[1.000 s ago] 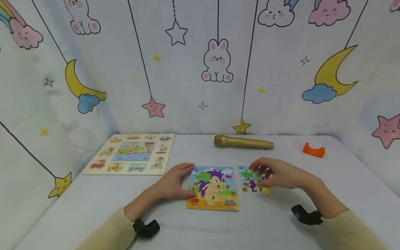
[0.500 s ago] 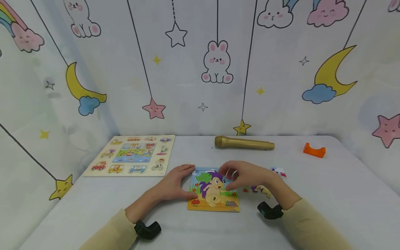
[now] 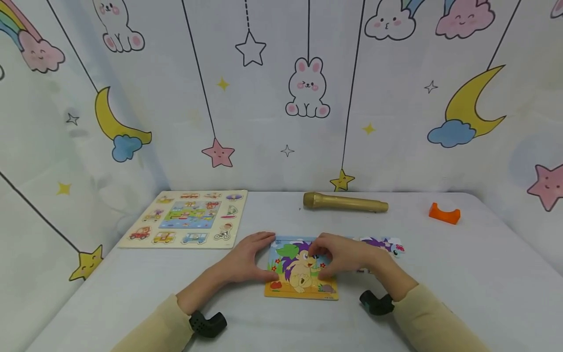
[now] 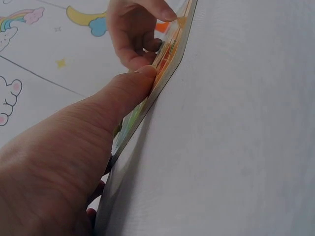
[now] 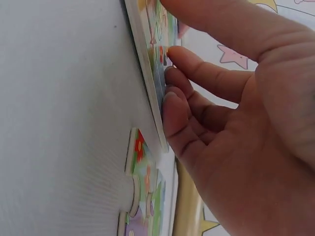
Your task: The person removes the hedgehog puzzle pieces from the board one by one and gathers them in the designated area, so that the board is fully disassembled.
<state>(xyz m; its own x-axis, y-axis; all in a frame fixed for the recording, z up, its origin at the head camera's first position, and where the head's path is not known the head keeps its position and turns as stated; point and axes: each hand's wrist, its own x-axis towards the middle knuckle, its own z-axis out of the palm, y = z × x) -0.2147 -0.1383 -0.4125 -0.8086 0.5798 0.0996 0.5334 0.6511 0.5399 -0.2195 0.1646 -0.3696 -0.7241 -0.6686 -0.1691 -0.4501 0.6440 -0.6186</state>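
A square hedgehog jigsaw board [image 3: 300, 283] lies flat in the middle of the white table in the head view. My left hand [image 3: 246, 259] steadies its left side, thumb on the lower left edge and fingers reaching to the upper left corner. Over the right half of the board is my right hand [image 3: 345, 254]; its fingertips touch the picture and no loose piece shows between them. Just right of the board, partly hidden by that hand, lie jigsaw pieces [image 3: 382, 243] in purple and blue. The right wrist view shows interlocking pieces [image 5: 139, 150] lying near the board's edge.
At the back left lies a large vehicle puzzle board [image 3: 145, 243]. A gold microphone-shaped object [image 3: 347, 202] is behind the hedgehog board, and an orange curved block [image 3: 444, 213] sits at the back right. A printed cloth wall [image 3: 264, 112] rises behind the table.
My right hand has moved left from the loose pieces onto the board's right half, then lowered until its fingertips touch. The left hand has stayed in place.
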